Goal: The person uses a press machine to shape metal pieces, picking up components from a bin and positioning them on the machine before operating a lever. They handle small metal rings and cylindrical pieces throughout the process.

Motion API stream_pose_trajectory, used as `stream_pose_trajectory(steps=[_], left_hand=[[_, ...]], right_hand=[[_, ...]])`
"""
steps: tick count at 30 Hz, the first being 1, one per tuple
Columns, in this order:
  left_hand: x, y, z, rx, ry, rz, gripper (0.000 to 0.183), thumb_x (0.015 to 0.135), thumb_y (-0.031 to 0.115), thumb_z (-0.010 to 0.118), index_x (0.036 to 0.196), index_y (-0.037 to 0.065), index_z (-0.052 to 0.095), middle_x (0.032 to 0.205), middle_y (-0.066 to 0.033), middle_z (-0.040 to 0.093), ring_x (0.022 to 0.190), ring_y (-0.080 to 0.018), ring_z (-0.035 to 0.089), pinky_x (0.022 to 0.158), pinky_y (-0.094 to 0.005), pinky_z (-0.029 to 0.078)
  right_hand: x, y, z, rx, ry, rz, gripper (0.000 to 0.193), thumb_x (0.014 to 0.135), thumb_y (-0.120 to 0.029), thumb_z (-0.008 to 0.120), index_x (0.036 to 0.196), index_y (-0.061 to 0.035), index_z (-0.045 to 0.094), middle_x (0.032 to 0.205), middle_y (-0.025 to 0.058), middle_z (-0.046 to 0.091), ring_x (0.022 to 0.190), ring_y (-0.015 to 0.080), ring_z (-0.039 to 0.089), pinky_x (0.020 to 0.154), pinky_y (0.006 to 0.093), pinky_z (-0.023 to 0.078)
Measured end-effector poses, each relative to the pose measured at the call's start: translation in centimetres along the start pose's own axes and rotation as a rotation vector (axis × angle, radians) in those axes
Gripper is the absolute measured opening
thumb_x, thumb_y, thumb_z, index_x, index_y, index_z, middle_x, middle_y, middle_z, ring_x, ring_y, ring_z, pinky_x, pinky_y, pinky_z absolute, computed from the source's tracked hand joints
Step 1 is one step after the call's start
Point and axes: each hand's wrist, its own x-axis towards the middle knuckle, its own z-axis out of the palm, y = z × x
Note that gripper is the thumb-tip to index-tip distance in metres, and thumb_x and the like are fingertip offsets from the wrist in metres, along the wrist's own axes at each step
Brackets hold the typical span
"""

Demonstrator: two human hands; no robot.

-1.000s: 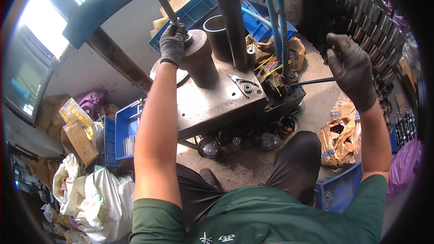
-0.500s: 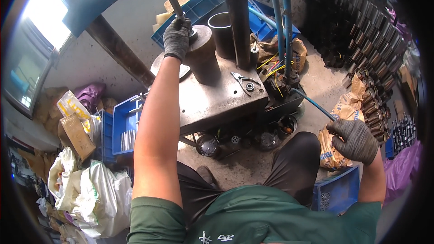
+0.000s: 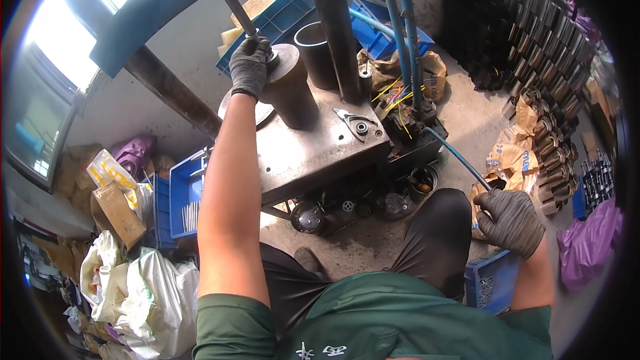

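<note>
My left hand point(image 3: 250, 65), in a grey glove, is closed round a part at the lower end of a vertical metal rod point(image 3: 237, 7). A pale ring shows above its fingers; the rest of that part is hidden. It is at the top of a thick steel cylinder point(image 3: 295, 97), which stands on a metal press bench point(image 3: 313, 150). My right hand point(image 3: 512, 222), gloved too, wraps the end of a long blue lever point(image 3: 457, 155) that slants up to a mechanism at the bench's right. Circlip pliers point(image 3: 348, 119) lie on the bench beside a small bearing point(image 3: 361, 128).
An open steel tube point(image 3: 312, 41) stands behind the cylinder, next to a dark column point(image 3: 333, 27). Blue crates point(image 3: 175, 190) and white sacks point(image 3: 157, 293) are at left. Stacked metal tubes point(image 3: 550, 33) and a torn paper bag point(image 3: 513, 150) are at right.
The view has shifted and turned slightly. My right hand and the lever's end sit a little lower, nearer my body. The left hand stays closed at the rod's lower end.
</note>
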Motion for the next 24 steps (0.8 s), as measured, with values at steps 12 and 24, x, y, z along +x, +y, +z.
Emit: stream_pose_trajectory(steps=[12, 24], left_hand=[[1.4, -1.7, -1.0, -0.118, 0.015, 0.105, 0.025, 0.106, 0.026, 0.062, 0.118, 0.005, 0.066, 0.081, 0.0005, 0.061, 0.073, -0.0075, 0.056, 0.068, -0.0238, 0.047], [1.5, -1.6, -1.3, -0.049, -0.011, 0.047, 0.024, 0.103, 0.026, 0.064, 0.113, 0.007, 0.073, 0.092, -0.001, 0.068, 0.083, -0.0118, 0.063, 0.08, -0.0283, 0.053]], right_hand=[[-1.7, 0.2, 2.6, -0.002, 0.043, -0.031, 0.018, 0.082, -0.023, 0.068, 0.079, -0.0052, 0.064, 0.075, 0.0179, 0.064, 0.071, 0.0399, 0.065, 0.069, 0.0507, 0.053], [-0.8, 0.0, 0.8, -0.061, -0.068, -0.015, 0.021, 0.083, -0.025, 0.068, 0.089, -0.0046, 0.07, 0.079, 0.0179, 0.067, 0.074, 0.0395, 0.067, 0.069, 0.0501, 0.053]])
